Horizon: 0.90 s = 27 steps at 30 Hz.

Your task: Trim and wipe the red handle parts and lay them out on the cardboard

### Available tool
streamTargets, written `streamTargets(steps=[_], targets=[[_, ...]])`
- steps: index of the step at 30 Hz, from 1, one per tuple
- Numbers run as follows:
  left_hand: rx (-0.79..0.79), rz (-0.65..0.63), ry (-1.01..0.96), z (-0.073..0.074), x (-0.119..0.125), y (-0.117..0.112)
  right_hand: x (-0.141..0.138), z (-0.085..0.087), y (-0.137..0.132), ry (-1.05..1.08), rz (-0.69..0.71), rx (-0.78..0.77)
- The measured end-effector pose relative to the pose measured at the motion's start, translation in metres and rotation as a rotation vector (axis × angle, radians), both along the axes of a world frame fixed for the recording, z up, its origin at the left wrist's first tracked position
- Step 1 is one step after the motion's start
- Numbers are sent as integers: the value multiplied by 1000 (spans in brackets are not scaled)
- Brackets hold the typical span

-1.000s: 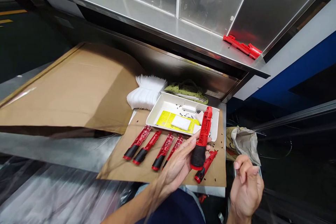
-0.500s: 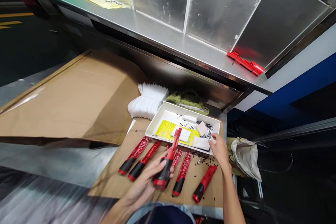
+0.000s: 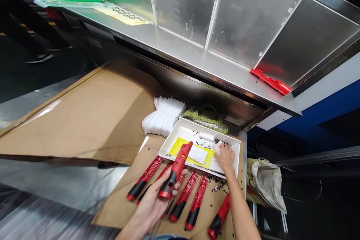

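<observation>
- head view: left hand [image 3: 153, 204] is down near the bottom edge, fingers wrapped around a red tool handle with a black grip [image 3: 174, 171], holding it tilted up over the cardboard sheet [image 3: 123, 198]
- right hand [image 3: 225, 156] is reaching into the white tray [image 3: 237, 157], fingers curled down on the small black bits in its far right corner; can't really tell if it's pinching anything, the hand covers it
- the tray also has a yellow label sheet [image 3: 180, 146] and a white pad [image 3: 198, 154] lying in it
- on the cardboard just near of the tray there's a row of red handle halves [image 3: 144, 178] side by side, plus one more assembled-looking handle [image 3: 219, 219] off to the right by the forearm
- loose black screws [image 3: 213, 177] scattered on the cardboard just below the tray
- stack of white foam sheets [image 3: 164, 116] left of the tray, touching its far corner
- a red part [image 3: 270, 81] sits up on the metal shelf [image 3: 197, 56] at far right
- crumpled bag [image 3: 268, 183] hangs off the right side of the surface
</observation>
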<state>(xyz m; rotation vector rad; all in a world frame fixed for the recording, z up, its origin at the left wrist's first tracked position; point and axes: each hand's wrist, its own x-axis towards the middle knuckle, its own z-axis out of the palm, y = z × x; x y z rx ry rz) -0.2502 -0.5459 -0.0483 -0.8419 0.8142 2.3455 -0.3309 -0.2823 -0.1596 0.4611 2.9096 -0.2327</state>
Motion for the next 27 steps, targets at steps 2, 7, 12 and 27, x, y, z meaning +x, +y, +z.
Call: streamTargets(steps=[2,7,12,27], targets=[[52,29,-76,0,-2,0,8,5,3,-1,39,-10],[46,100,-198,-2,-4,2,33,8,8,-112,236,-126],[4,63,-196,1,1,10,36,3,9,-82,245,-272],[44,-381,362,-8,37,35,138,93,-20,431,-398,-1626]])
